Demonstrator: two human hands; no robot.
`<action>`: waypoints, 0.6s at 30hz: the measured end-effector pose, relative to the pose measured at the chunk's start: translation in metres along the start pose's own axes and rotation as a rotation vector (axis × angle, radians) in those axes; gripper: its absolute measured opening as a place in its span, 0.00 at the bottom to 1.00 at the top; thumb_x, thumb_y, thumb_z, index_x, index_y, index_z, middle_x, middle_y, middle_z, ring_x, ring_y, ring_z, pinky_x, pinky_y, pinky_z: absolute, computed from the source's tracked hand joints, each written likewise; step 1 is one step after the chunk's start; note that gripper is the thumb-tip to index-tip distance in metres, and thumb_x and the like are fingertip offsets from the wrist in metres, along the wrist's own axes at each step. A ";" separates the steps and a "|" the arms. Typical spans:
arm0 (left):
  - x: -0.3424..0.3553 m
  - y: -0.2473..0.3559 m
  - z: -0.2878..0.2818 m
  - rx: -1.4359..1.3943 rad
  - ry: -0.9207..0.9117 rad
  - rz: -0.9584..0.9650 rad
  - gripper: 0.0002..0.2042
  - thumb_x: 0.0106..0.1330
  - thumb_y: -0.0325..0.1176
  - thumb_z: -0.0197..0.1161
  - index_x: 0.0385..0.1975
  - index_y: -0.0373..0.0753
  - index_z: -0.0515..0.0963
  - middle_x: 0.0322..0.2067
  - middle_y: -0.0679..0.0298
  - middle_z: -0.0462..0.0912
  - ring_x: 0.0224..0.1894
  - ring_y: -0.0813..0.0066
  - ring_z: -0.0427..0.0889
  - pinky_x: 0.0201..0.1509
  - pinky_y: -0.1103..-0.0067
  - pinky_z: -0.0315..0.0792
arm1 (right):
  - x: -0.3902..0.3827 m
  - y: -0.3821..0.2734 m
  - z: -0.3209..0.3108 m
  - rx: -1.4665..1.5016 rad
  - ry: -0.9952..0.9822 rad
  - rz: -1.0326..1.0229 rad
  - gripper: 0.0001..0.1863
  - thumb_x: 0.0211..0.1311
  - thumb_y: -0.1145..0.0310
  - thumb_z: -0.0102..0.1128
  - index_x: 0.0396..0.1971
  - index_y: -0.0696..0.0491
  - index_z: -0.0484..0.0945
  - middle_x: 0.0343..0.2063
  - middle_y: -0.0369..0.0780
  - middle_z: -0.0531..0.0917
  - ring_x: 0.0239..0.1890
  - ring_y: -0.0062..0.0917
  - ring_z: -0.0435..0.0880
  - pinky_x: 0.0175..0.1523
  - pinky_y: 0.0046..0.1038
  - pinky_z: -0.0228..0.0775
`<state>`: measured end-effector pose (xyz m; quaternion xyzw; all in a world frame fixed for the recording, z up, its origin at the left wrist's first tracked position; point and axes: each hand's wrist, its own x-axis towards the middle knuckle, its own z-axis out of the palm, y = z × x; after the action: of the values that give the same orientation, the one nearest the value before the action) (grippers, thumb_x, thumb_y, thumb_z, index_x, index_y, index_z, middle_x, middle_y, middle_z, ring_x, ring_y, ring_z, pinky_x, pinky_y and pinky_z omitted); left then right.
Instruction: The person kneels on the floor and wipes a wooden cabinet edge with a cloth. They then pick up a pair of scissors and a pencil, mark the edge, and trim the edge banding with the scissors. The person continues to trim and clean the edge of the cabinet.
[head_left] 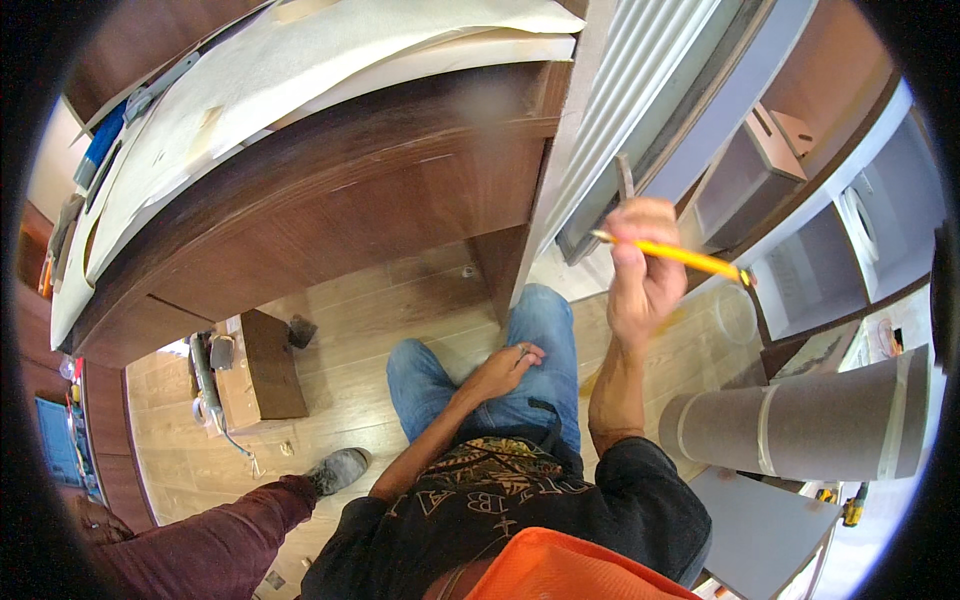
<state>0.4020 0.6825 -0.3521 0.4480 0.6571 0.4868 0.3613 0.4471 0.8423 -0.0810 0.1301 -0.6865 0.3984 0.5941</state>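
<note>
Yellow pencil (700, 261) — pinched in my right hand (645, 285); my left hand (502, 373) lies over my blue jeans (541, 315), fingers curled — whether gripping anything, I can't tell.

A: Taking twelve o'clock at the top of the view, what carries things here?

B: A brown wooden surface (400, 120) reaches from ten o'clock to twelve, with a cream sheet (350, 50) spread over its top.

A: Anything on the sheet?

B: A blue-handled tool (105, 140) and a grey tool (165, 85), both around ten.

A: And lower down?

B: The wood-look floor (350, 390). A brown box (280, 370) stands on it between eight and nine, a small dark block (301, 331) just beside it, near nine.

A: Elsewhere?

B: Towards three, a shelf (800, 275) holds a white ring-shaped roll (862, 224).
</note>
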 end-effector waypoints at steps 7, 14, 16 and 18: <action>0.003 -0.010 0.007 0.085 0.027 0.117 0.14 0.77 0.34 0.48 0.49 0.33 0.78 0.43 0.51 0.84 0.47 0.56 0.83 0.54 0.68 0.73 | 0.028 -0.082 -0.013 0.089 0.018 -0.481 0.14 0.67 0.53 0.60 0.41 0.48 0.79 0.27 0.34 0.77 0.26 0.23 0.72 0.29 0.29 0.57; 0.002 0.005 0.009 0.050 -0.070 0.034 0.15 0.78 0.37 0.46 0.49 0.33 0.76 0.44 0.53 0.83 0.50 0.60 0.82 0.57 0.68 0.73 | 0.046 -0.119 -0.016 -0.017 0.157 -0.627 0.19 0.72 0.40 0.47 0.45 0.37 0.78 0.26 0.25 0.70 0.27 0.15 0.65 0.33 0.25 0.53; 0.001 0.003 0.012 0.069 -0.093 -0.004 0.15 0.78 0.36 0.46 0.49 0.33 0.76 0.44 0.53 0.83 0.50 0.60 0.82 0.58 0.69 0.72 | 0.054 -0.135 -0.017 -0.069 0.117 -0.587 0.15 0.75 0.45 0.47 0.50 0.33 0.77 0.26 0.26 0.67 0.26 0.14 0.63 0.31 0.22 0.55; 0.003 0.003 0.013 0.078 -0.127 -0.020 0.15 0.78 0.36 0.46 0.50 0.34 0.76 0.45 0.53 0.83 0.50 0.60 0.82 0.58 0.69 0.72 | 0.066 -0.143 -0.009 -0.043 0.128 -0.587 0.14 0.78 0.50 0.43 0.47 0.39 0.76 0.25 0.26 0.63 0.24 0.14 0.60 0.31 0.19 0.56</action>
<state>0.4131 0.6894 -0.3528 0.4853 0.6556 0.4277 0.3894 0.5300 0.7754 0.0360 0.2850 -0.5892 0.2023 0.7285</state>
